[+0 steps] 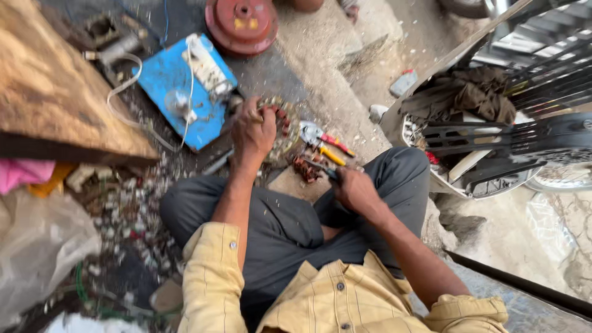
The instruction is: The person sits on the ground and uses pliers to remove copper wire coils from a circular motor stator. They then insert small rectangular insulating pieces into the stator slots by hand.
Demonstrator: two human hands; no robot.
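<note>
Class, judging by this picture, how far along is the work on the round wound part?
Done: a clump of copper wire lies loose on the ground. In hand: the left hand steadies the round stator; the right hand grips a tool. Left: copper coils remain on the stator.

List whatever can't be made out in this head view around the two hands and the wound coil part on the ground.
- Coil part: the left hand covers its near side.
- Tool in the right hand: only a dark tip shows; the fingers hide the handle.
- Pliers: the jaws are too small to tell.
- Red disc: cut off by the top edge.
- Motorcycle: cut off at the right edge.
</note>
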